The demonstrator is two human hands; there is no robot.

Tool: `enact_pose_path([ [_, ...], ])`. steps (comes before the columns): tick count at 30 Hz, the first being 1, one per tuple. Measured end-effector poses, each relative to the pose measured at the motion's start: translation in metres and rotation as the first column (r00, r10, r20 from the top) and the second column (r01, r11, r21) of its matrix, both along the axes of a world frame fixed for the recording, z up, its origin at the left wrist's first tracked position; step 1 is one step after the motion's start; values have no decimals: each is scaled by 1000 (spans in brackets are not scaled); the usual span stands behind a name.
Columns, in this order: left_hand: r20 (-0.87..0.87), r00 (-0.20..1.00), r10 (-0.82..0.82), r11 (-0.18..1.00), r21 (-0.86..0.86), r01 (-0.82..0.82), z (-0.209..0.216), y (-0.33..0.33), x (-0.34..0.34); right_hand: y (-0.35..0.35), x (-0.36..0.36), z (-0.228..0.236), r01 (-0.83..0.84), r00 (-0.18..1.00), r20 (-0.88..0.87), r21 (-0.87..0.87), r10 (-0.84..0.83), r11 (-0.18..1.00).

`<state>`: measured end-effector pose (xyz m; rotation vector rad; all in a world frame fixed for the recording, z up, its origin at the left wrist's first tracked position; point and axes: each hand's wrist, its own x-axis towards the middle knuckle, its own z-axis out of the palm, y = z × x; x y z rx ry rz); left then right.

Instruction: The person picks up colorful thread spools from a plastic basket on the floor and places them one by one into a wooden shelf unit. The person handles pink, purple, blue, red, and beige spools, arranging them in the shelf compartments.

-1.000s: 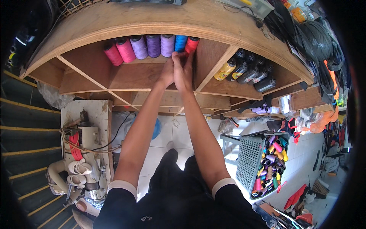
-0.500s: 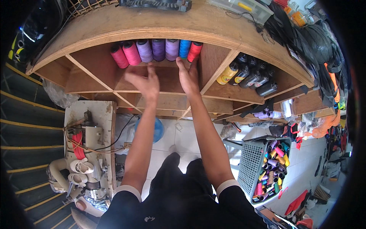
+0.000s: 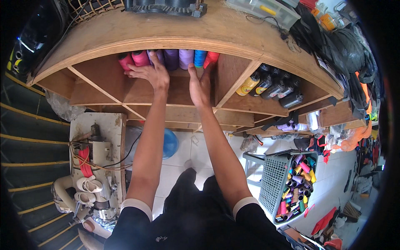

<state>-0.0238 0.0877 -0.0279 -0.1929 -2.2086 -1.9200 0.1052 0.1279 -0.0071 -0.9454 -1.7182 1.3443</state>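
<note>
A row of thread spools stands at the back of an open wooden shelf compartment (image 3: 187,89). From left to right come a magenta spool (image 3: 125,61), a pink spool (image 3: 141,58), a lavender one partly behind my fingers, a dark purple spool (image 3: 171,59), a light purple spool (image 3: 186,59), a blue spool (image 3: 200,58) and a red spool (image 3: 211,58). My left hand (image 3: 153,76) is open, fingers spread across the front of the left spools. Open too, my right hand (image 3: 201,87) reaches up by the red spool, its fingertips at the spool's lower part. Neither grasps a spool.
Dark and yellow bottles (image 3: 271,83) fill the compartment on the right. A green basket (image 3: 275,179) full of colourful spools stands at lower right. A sewing machine (image 3: 98,166) sits on a table at left, near a blue round container (image 3: 170,143) on the floor.
My left hand has moved up and left to the spools, its fingers now spread against them. My right hand has shifted slightly left, remaining beside the red spool.
</note>
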Motion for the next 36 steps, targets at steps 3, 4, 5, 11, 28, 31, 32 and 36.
enact_pose_path([
  [3, -19, 999, 41, 998, 39, -40, -1, 1, 1, -1, -2, -1, 4, 1000, -4, 4, -4, 1000],
  [4, -38, 996, 75, 996, 45, -73, -1, 3, 0, -1, -2, -1, -2, 1000, -6, -19, 2, 1000],
  [5, -57, 992, 108, 993, 52, -105, 1, 4, 0, -1, -1, 0, -7, 1000, -7, -43, 7, 999],
  [11, -5, 955, 297, 943, 160, -293, 5, 13, -7, -3, -3, -2, 41, 998, 49, -14, -40, 999],
  [28, 254, 850, 462, 854, 132, -503, 18, -1, -6, -11, 22, -22, -105, 970, -226, -64, 88, 992],
  [31, 173, 880, 442, 874, 140, -466, 34, -14, 24, -18, 25, -17, -82, 967, -250, -92, 56, 992],
  [32, 113, 898, 426, 886, 147, -439, 35, -20, 32, -20, 26, -14, -91, 963, -260, -93, 64, 991],
  [36, -124, 906, 405, 909, 164, -383, 13, -32, 36, -16, 21, -14, -109, 951, -299, -99, 75, 989],
])
